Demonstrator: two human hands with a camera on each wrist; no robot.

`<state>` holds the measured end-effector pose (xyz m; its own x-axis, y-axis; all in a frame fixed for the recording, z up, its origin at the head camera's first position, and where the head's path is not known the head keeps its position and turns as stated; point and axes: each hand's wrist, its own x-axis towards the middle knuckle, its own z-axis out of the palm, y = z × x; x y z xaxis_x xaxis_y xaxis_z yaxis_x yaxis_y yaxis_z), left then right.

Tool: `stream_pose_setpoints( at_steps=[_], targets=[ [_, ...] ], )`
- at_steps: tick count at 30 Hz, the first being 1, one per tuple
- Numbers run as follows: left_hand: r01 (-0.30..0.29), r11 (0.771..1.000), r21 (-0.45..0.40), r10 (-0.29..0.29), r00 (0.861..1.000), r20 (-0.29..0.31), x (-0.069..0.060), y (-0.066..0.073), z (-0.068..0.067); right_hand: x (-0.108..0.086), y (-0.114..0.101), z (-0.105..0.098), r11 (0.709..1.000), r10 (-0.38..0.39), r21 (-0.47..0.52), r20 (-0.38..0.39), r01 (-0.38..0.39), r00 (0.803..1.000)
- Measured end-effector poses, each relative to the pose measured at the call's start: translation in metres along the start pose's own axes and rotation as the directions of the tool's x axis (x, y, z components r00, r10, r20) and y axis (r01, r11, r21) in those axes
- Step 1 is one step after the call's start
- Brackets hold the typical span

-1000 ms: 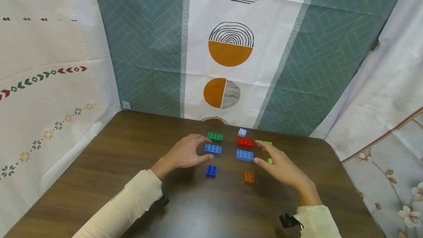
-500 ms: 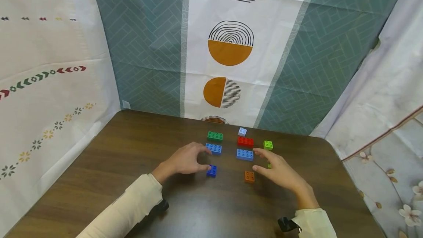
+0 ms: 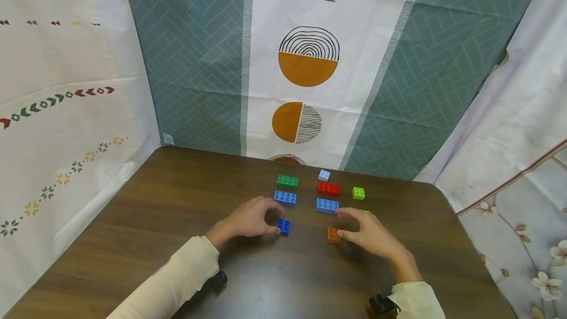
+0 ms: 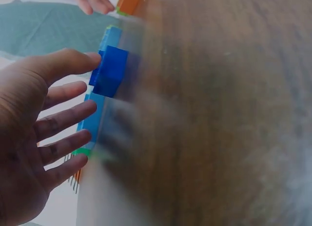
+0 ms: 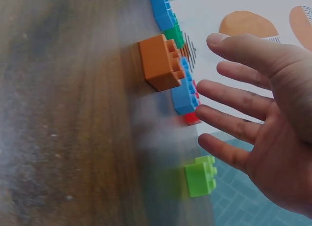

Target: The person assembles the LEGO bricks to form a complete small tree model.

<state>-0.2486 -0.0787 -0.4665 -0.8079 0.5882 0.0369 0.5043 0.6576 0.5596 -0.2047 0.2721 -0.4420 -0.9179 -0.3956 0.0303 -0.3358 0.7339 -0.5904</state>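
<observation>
My left hand [image 3: 253,217] is spread with nothing in it; its thumb tip lies at the left side of the small dark blue brick [image 3: 284,227]. In the left wrist view the thumb overlaps the edge of that dark blue brick [image 4: 111,72]; contact cannot be told. My right hand [image 3: 373,233] hovers with parted fingers, its thumb by the orange brick [image 3: 333,235] and its fingertips near the right-hand light blue brick [image 3: 327,205]. In the right wrist view a gap shows between the hand [image 5: 263,104] and the orange brick [image 5: 158,63].
Farther back on the brown table [image 3: 212,176] lie a green brick [image 3: 287,181], another light blue brick [image 3: 285,198], a red brick [image 3: 328,189] and a small pale blue brick [image 3: 324,175]. A lime brick [image 3: 358,193] stands at the right; another is partly behind my right hand.
Both hands have moved nearer to the table's front, from beside the light blue bricks to beside the dark blue and orange bricks. The back lime brick has come into full view.
</observation>
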Motion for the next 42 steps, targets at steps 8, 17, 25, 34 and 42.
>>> stream_pose_setpoints(
  at_steps=[8, 17, 25, 34, 42],
  targets=[
    [0.000, 1.000, -0.007, 0.000, 1.000, 0.010, 0.001, -0.003, 0.008, 0.000, 0.006, 0.006, 0.999, -0.004, 0.036, 0.035, 0.003, 0.999],
    [0.010, 0.999, -0.049, -0.011, 1.000, -0.006, 0.001, -0.004, 0.010, -0.001, 0.010, 0.011, 0.999, 0.026, 0.045, 0.065, -0.029, 0.998],
    [-0.020, 0.999, -0.042, 0.018, 0.999, -0.040, 0.002, -0.005, 0.014, -0.002, 0.012, 0.014, 0.999, 0.043, 0.022, 0.057, -0.045, 0.997],
    [-0.025, 0.997, -0.075, 0.021, 0.998, -0.057, 0.006, -0.002, 0.018, 0.001, 0.010, 0.018, 0.999, 0.041, -0.021, 0.025, -0.040, 0.999],
    [-0.014, 0.996, -0.090, 0.008, 0.998, -0.059, 0.008, 0.000, 0.020, 0.004, 0.008, 0.018, 0.998, 0.058, 0.007, 0.004, -0.058, 0.998]
  ],
)
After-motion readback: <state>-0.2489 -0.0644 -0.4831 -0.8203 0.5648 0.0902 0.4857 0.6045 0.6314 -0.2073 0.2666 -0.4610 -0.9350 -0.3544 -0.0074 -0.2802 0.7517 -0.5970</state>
